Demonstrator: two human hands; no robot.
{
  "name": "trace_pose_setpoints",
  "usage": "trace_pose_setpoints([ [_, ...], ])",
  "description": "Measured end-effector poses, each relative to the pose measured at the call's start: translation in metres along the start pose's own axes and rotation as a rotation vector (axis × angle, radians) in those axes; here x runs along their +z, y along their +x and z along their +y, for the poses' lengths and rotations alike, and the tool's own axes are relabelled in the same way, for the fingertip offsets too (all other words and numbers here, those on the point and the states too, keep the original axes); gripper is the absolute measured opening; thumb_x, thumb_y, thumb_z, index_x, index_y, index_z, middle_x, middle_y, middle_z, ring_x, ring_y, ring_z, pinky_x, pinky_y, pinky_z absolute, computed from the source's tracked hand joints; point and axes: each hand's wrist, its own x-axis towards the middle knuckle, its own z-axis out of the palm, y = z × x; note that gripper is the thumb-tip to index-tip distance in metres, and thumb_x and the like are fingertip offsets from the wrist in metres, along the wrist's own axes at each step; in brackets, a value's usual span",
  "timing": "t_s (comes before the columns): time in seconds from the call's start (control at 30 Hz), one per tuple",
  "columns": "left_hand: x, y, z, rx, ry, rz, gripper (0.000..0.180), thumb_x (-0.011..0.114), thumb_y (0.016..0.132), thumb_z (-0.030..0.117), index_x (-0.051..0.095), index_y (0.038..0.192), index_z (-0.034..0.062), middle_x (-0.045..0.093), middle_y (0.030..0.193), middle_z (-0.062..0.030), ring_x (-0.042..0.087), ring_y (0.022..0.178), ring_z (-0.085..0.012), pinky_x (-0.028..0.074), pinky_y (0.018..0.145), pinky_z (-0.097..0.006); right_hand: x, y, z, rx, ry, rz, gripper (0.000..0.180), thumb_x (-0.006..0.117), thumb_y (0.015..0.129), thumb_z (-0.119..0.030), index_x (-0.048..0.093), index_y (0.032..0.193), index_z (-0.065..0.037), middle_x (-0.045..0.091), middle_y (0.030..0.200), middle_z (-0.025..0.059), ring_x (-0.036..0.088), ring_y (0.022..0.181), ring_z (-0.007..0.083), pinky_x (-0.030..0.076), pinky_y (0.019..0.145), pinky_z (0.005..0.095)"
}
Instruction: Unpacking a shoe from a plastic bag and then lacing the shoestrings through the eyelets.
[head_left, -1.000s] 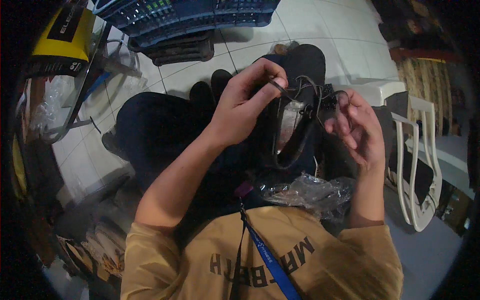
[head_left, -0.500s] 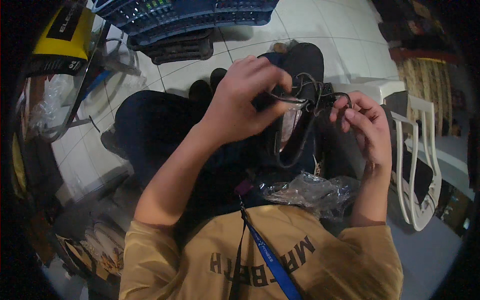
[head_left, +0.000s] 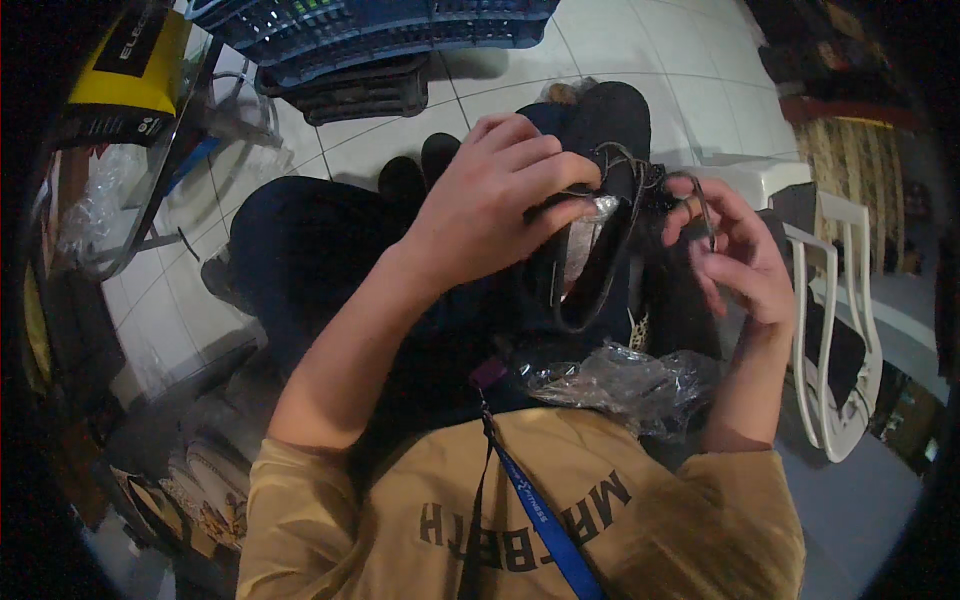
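Left hand [head_left: 495, 205]: clenched over the top edge of a black shoe [head_left: 600, 200], fingers [head_left: 550, 170] curled across the opening, thumb against the pale inner lining. Shoe held upright above the lap, sole turned away, toe toward the tiled floor [head_left: 640, 50]. Right hand [head_left: 735, 255]: just beside the shoe, fingers pinched on a dark lace [head_left: 700, 200] running from the shoe's eyelets. Crumpled clear plastic bag [head_left: 630, 385] resting on the lap below both hands. Blue lanyard [head_left: 540, 520] hanging over a tan shirt. Blue crate [head_left: 400, 25] on the floor ahead; yellow box [head_left: 125, 70] far left; white plastic chair [head_left: 840, 340] at right.
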Motion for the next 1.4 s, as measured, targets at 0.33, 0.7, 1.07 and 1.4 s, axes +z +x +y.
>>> trace_pose_setpoints([
  [0.33,-0.009,0.001,0.000,0.054,-0.045,-0.097,0.024,0.088,0.084,0.021,0.074,0.101,0.0108,0.066,0.108,-0.0039,0.061,0.112,-0.0308,0.050,0.099,-0.042,0.034,0.024,0.028,-0.271,-1.031,0.515,0.103,0.096,0.078,-0.030,0.041,0.162,-0.008,0.055,0.154,0.0157,0.056,0.138,0.0291,0.054,0.101,0.0379],
  [0.7,-0.037,-0.002,-0.023,-0.322,-1.474,-0.166,0.037,0.073,0.098,0.039,0.055,0.081,0.0116,0.059,0.119,-0.0136,0.054,0.122,-0.0305,0.039,0.116,-0.060,0.024,0.044,0.056,-0.205,-0.684,0.431,0.099,0.079,0.083,-0.009,0.027,0.168,-0.007,0.050,0.158,0.0259,0.055,0.143,0.0342,0.042,0.121,0.0430],
  [1.07,-0.070,-0.006,-0.061,-0.714,-0.275,0.095,0.024,0.078,0.097,0.030,0.068,0.092,0.0086,0.061,0.084,-0.0045,0.060,0.075,-0.0166,0.051,0.081,-0.030,0.029,0.033,0.046,-0.253,-1.085,0.465,0.081,0.090,0.084,-0.037,0.055,0.148,0.000,0.066,0.137,0.0251,0.061,0.132,0.0402,0.046,0.114,0.0460],
  [1.4,-0.020,0.010,0.006,0.003,0.225,-0.024,0.038,0.085,0.086,0.023,0.078,0.124,0.0191,0.071,0.119,-0.0046,0.060,0.126,-0.0282,0.025,0.124,-0.049,0.026,0.027,0.052,-0.480,-1.317,0.478,0.024,0.069,0.103,-0.025,0.071,0.108,-0.001,0.070,0.124,0.0139,0.056,0.133,0.0418,0.043,0.112,0.0523],
])
